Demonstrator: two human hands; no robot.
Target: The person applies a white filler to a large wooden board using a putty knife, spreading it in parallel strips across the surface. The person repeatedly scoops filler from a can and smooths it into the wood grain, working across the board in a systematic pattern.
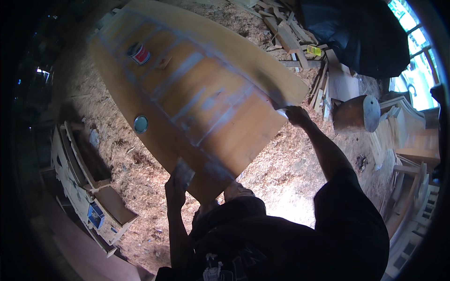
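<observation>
The fingers of the right hand [297,117] are closed around what looks like a scraper [280,106], held at the right edge of the wooden panel [255,133], though blur hides whether its blade touches; those of the left hand [175,188] grip a flat grey plate [186,172] over the near left part. Spreading filler seems the step in hand, so a low blade angle, even pressure and long strokes along each seam should serve best, easing off at the edge so none is dragged over. The plate would do well kept level and close to the blade. Beyond, pale filler streaks [190,63] look uneven and could want feathering. The tin [139,54] and round lid [140,124] rest on the panel, best kept out of the strokes' path.
</observation>
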